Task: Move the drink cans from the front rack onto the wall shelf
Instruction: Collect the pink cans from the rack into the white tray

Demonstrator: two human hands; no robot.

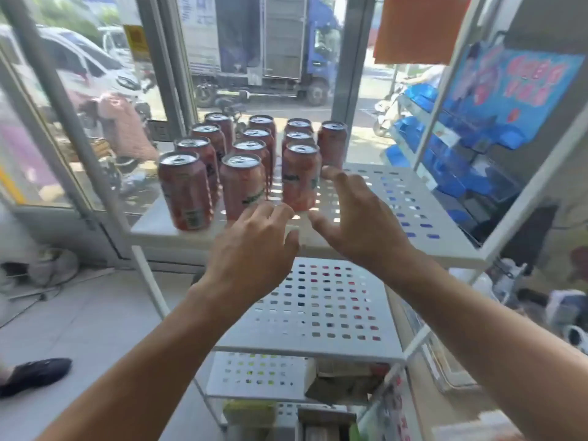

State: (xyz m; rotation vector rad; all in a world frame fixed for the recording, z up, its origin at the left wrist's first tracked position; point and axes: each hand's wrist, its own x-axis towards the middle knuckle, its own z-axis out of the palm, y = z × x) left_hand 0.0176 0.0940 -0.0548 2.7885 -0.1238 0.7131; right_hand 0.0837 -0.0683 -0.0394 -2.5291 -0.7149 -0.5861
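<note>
— Just beyond both hands, what stands on the rack?

— Red drink cans [241, 157], upright in rows on the top shelf [397, 198] of a white perforated rack, crowded toward its left part. Nearest the left hand [254, 249] is one can [243, 183]; nearest the right hand [359, 218] is the front can of the next row [300, 176]. One more front can [186, 190] stands left of the left hand, at the shelf's edge.

— And the grip on each side?

— Neither holds anything. The left hand's fingers are spread and relaxed, reaching toward the base of the can ahead, with tips at the shelf's front lip; whether they touch it I cannot tell. The right hand is spread too, thumb low, fingers raised beside the nearest can, not closed round it.

— Below the hands?

— A lower perforated shelf [318, 307] of the same rack, and further down more tiers with boxes [340, 377].

— Further out?

— Right of the right hand, a white frame with blue bins [445, 160] and a blue poster [509, 87]. Beyond the cans, a glass window [95, 90] with a truck [270, 49] outside. Far left of the left hand, on the tiled floor [95, 329], a dark shoe [35, 375].
</note>
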